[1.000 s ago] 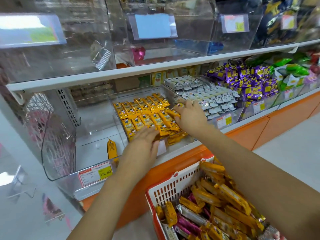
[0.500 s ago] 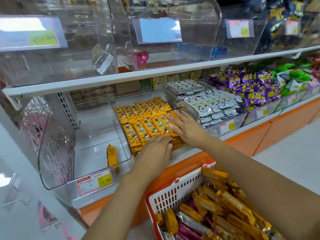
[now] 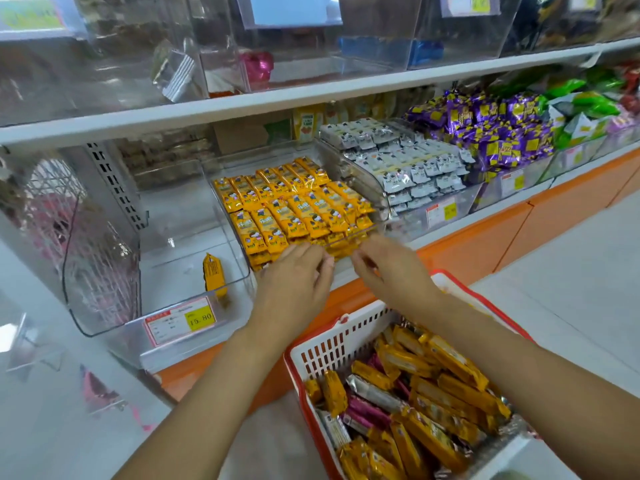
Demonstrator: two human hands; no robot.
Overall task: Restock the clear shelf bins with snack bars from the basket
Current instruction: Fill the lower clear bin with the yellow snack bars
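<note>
A clear shelf bin [image 3: 381,216] holds neat rows of yellow snack bars [image 3: 294,206]. My left hand [image 3: 294,282] and my right hand [image 3: 391,271] hover side by side just in front of that bin, fingers loosely curled, holding nothing. Below them stands a white basket with a red rim [image 3: 332,344], filled with yellow, pink and silver snack bars [image 3: 433,400]. The clear bin to the left [image 3: 242,296] contains a single yellow bar [image 3: 214,275] standing near its front.
Right of the yellow bars are bins of grey-white packets [image 3: 408,161] and purple packets [image 3: 491,129]. An upper white shelf [image 3: 311,95] carries more clear bins. A price label [image 3: 180,322] fronts the left bin. An orange base panel [image 3: 485,237] runs below.
Both hands have drawn back out of the yellow-bar bin toward me, from resting on the bars to hovering in front of its edge. The camera has tilted down.
</note>
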